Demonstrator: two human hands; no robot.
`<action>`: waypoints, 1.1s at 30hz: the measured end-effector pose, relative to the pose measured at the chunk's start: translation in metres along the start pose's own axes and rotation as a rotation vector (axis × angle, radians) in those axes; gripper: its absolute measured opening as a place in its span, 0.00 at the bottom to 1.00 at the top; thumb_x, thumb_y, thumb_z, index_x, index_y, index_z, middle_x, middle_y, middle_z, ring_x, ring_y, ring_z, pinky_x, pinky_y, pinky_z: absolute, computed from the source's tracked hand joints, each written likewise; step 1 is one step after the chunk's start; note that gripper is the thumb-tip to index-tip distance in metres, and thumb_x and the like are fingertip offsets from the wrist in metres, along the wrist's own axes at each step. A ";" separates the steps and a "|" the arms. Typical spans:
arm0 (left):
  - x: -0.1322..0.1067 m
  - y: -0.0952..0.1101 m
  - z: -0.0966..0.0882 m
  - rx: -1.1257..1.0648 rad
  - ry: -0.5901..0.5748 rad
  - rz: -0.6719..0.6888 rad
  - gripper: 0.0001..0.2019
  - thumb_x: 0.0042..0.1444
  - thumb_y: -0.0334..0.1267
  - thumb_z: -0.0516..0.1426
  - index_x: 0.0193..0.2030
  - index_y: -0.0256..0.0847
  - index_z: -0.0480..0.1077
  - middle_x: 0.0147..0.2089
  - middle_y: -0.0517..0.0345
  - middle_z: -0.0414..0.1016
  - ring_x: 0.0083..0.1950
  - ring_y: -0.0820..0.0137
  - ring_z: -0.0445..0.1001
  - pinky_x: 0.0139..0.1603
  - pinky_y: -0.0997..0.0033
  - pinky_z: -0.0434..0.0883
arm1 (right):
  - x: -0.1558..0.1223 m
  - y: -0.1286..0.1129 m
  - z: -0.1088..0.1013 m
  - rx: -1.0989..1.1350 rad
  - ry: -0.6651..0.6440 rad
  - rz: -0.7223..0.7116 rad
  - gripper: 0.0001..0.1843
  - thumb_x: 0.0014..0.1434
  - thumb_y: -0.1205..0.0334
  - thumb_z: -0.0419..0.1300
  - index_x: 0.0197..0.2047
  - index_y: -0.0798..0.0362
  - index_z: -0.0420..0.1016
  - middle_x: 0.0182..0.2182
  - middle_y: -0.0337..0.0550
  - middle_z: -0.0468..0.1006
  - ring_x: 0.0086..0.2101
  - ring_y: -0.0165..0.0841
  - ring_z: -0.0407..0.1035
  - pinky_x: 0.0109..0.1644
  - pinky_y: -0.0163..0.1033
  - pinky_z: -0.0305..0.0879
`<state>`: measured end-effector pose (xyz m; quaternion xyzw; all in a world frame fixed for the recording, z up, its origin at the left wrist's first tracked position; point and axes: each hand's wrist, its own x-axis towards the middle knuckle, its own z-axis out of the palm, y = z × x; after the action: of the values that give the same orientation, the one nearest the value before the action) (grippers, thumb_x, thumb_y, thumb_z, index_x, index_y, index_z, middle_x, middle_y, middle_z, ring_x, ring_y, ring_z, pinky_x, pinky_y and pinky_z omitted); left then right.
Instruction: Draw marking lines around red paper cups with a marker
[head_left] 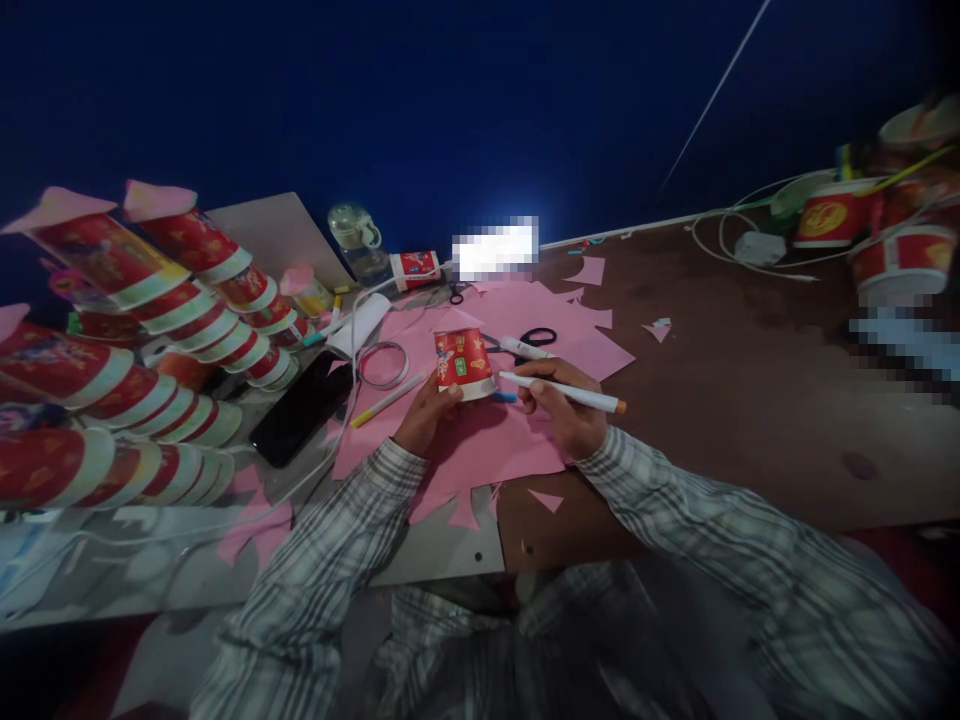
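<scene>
My left hand (pixel 426 412) grips a red printed paper cup (pixel 463 363) that stands upside down on pink paper (pixel 480 445), with a pink paper piece on top of it. My right hand (pixel 564 405) pinches a white marker (pixel 564 392) with an orange end; its tip points at the cup's rim. Black-handled scissors (pixel 534 337) lie just behind the cup, and a yellow pen (pixel 384 402) lies to the left of my left hand.
Rows of nested red cups (pixel 142 340) fill the left side. A black phone (pixel 301 408), a tape ring (pixel 382 364) and a white cable lie beside them. More red cups (pixel 896 255) and cables sit far right on the brown table (pixel 750 400). Pink scraps are scattered about.
</scene>
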<state>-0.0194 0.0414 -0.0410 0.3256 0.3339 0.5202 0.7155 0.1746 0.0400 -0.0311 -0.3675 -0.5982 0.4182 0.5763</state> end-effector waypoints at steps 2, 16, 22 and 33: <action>-0.001 0.000 0.001 0.025 0.003 0.052 0.23 0.48 0.45 0.70 0.49 0.40 0.74 0.45 0.51 0.80 0.46 0.60 0.79 0.49 0.60 0.75 | -0.001 -0.002 0.000 0.012 -0.028 -0.023 0.15 0.64 0.50 0.59 0.41 0.54 0.79 0.25 0.41 0.77 0.21 0.29 0.69 0.23 0.36 0.69; -0.003 0.003 0.006 0.009 -0.010 0.044 0.24 0.48 0.45 0.70 0.50 0.38 0.75 0.46 0.51 0.81 0.47 0.61 0.79 0.53 0.61 0.73 | 0.001 -0.001 0.000 -0.001 -0.022 0.016 0.12 0.63 0.54 0.59 0.40 0.54 0.78 0.23 0.39 0.76 0.21 0.29 0.69 0.23 0.35 0.66; -0.001 0.002 0.005 -0.030 -0.003 0.077 0.20 0.48 0.43 0.70 0.47 0.41 0.77 0.43 0.54 0.82 0.45 0.65 0.79 0.48 0.66 0.74 | -0.003 -0.003 -0.001 0.023 -0.105 -0.055 0.12 0.63 0.55 0.59 0.41 0.54 0.80 0.27 0.42 0.79 0.22 0.29 0.70 0.27 0.38 0.71; -0.005 0.006 0.011 -0.007 -0.043 0.035 0.26 0.49 0.46 0.69 0.54 0.39 0.74 0.49 0.49 0.81 0.51 0.58 0.79 0.57 0.56 0.72 | 0.004 0.002 0.000 0.142 0.036 0.074 0.11 0.60 0.56 0.61 0.38 0.54 0.78 0.22 0.38 0.75 0.21 0.28 0.68 0.23 0.35 0.67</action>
<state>-0.0151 0.0364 -0.0290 0.3402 0.3108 0.5266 0.7144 0.1743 0.0442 -0.0317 -0.3548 -0.5428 0.4740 0.5957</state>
